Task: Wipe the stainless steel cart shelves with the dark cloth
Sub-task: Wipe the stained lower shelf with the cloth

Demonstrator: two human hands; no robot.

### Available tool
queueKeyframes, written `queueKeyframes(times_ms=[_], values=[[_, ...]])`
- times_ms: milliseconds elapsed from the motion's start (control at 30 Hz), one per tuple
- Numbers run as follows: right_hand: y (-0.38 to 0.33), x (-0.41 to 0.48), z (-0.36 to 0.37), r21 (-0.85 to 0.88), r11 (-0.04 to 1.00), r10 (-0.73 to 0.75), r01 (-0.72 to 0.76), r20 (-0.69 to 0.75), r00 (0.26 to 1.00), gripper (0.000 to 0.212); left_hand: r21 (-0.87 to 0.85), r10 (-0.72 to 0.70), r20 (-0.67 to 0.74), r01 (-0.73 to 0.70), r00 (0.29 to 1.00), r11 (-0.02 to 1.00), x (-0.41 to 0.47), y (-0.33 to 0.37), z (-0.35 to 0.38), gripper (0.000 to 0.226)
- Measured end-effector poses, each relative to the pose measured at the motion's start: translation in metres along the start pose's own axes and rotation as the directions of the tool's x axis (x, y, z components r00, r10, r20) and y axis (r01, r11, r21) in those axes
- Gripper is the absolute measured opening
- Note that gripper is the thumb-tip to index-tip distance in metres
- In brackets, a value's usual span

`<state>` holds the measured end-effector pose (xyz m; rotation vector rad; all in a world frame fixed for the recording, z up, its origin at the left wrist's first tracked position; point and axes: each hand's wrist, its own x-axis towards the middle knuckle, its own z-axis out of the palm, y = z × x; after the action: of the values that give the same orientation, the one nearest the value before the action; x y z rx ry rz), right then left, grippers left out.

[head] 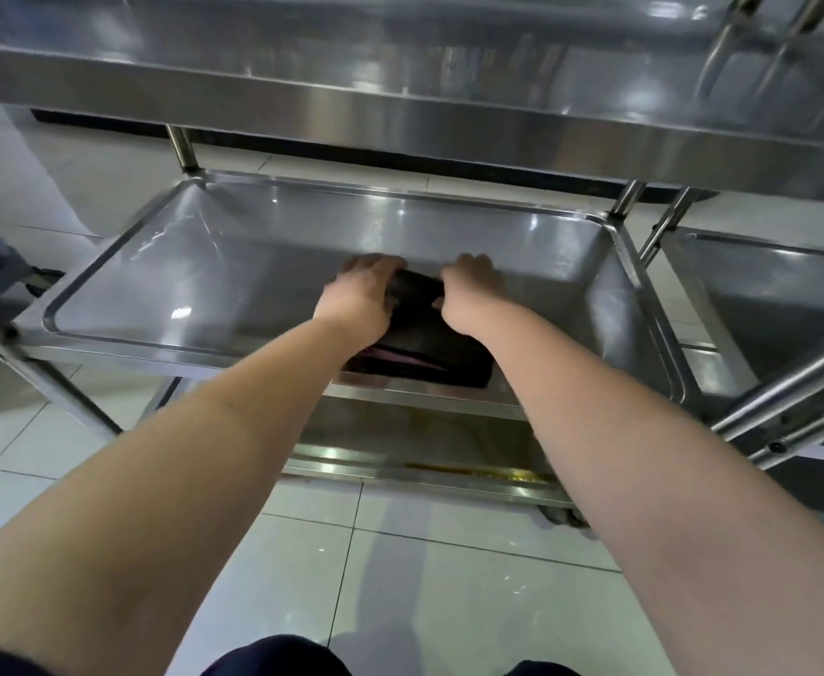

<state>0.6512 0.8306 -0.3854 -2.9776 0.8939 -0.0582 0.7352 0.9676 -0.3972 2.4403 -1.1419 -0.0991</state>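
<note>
A pale tiled floor (pixel 400 578) lies under a stainless steel cart (pixel 181 148) with three shelves, seen from above and in front. The top shelf (pixel 400 104) crosses the upper part of the view, shiny and blurred. Below it sits the middle shelf (pixel 166 285), a shallow tray with a raised rim and rounded corners. The bottom shelf (pixel 424 446) shows beneath it, with a yellowish stain along its front edge.

A dark cloth (pixel 420 348), folded into a thick pad, lies on the middle shelf against its front edge, a little right of centre. A pinkish layer shows in its near fold.

Two bare forearms reach in from the bottom of the view. The left hand (pixel 361 290) curls its fingers over the cloth's far left corner. The right hand (pixel 468 295) curls over the far right corner. Both grips look closed on the cloth, though motion blur softens the fingers.

A second steel cart (pixel 766 295) stands just beside the first, on the right. Dark clothing shows at the bottom edge.
</note>
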Motion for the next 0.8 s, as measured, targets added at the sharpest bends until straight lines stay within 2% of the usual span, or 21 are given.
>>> queueKeyframes(times_ms=[100,167,300,400,467,567,667,733,800], values=[[0.010,-0.026,-0.037,0.146,0.988,-0.045,0.048,-0.028,0.999,0.023,0.186,0.134,0.144,-0.160,0.980,0.969,0.008,0.016,-0.026,0.065],[0.023,-0.050,-0.054,0.249,0.965,-0.067,0.077,-0.049,0.997,0.013,0.211,0.222,0.141,-0.249,0.965,0.945,0.003,0.031,-0.042,0.058],[0.052,-0.112,-0.075,0.197,0.965,-0.122,0.172,-0.245,0.962,0.023,0.259,0.450,-0.021,-0.430,0.893,0.865,-0.035,0.064,-0.060,0.034],[0.075,-0.166,-0.073,0.147,0.953,-0.170,0.264,-0.460,0.871,0.030,0.297,0.652,-0.222,-0.587,0.725,0.753,-0.074,0.078,-0.044,0.026],[0.091,-0.197,-0.051,0.133,0.950,-0.180,0.282,-0.502,0.846,0.033,0.273,0.695,-0.255,-0.639,0.672,0.719,-0.100,0.082,-0.020,0.023],[0.110,-0.232,0.009,0.201,0.945,-0.159,0.256,-0.401,0.902,0.033,0.200,0.689,-0.141,-0.661,0.711,0.723,-0.133,0.080,0.034,0.022],[0.117,-0.259,0.081,0.281,0.940,-0.121,0.194,-0.257,0.959,0.029,0.095,0.617,0.082,-0.622,0.783,0.777,-0.158,0.065,0.104,0.019],[0.120,-0.270,0.129,0.316,0.933,-0.116,0.172,-0.187,0.975,0.028,0.015,0.521,0.253,-0.542,0.815,0.840,-0.167,0.053,0.146,0.016],[0.123,-0.277,0.174,0.348,0.923,-0.120,0.165,-0.147,0.982,0.026,-0.058,0.421,0.346,-0.429,0.839,0.902,-0.172,0.039,0.184,0.019]])
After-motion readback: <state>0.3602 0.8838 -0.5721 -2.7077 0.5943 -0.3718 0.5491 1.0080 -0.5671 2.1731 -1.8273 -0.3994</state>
